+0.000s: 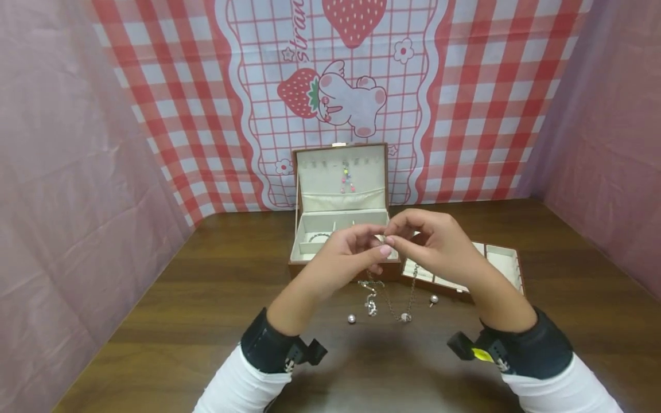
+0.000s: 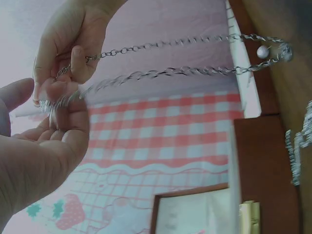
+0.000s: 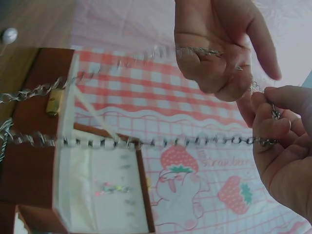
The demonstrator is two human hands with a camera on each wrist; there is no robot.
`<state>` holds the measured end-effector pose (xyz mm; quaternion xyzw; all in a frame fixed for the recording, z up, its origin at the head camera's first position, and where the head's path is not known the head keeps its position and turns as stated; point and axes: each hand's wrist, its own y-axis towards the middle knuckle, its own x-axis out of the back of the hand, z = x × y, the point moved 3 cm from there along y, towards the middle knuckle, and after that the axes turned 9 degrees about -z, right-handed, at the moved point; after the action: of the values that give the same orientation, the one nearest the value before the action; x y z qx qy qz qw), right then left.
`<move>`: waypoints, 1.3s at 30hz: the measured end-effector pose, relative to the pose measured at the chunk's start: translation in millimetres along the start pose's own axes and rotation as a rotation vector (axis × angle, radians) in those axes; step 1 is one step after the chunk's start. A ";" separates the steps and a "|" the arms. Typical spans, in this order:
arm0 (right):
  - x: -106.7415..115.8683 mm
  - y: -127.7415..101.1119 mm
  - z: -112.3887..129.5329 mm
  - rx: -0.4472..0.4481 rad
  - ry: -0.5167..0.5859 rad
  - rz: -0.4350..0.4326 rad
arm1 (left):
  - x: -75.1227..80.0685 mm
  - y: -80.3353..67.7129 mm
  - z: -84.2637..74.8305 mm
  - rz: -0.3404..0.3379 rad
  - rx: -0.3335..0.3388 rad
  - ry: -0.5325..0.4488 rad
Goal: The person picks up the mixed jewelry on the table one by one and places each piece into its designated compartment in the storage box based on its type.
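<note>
Above the front of a brown jewelry box, both hands hold the ends of a silver chain necklace. My left hand has the chain lying across its curled fingers, its thumb lifted away in the right wrist view. The right hand pinches the other end between thumb and fingers, close to the left fingertips. Whether the two ends touch is too small to tell. The chain hangs down in a loop, with a round pendant at its lowest point, near the tabletop.
A silver bracelet and two pearl-topped pieces, one left and one right, lie on the wooden table. A compartment tray stands right of the box. Colorful beads hang inside the raised lid; a bracelet lies in a compartment.
</note>
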<state>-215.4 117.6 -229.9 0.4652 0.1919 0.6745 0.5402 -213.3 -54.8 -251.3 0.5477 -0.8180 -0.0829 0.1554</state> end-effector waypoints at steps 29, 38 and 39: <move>-23.3 2.6 -44.9 -0.320 -0.035 0.174 | 24.5 -25.9 -49.0 -0.376 -0.687 0.678; -74.6 -3.1 -84.7 -0.119 -0.358 0.439 | 45.9 -20.8 -60.5 -0.341 -0.682 0.701; -78.9 -2.7 -86.3 -0.102 -0.394 0.457 | 48.4 -18.3 -63.1 -0.325 -0.663 0.708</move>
<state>-287.2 67.9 -307.6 0.5905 -0.0604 0.6839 0.4242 -192.6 -104.3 -189.8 0.5836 -0.5494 -0.1703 0.5733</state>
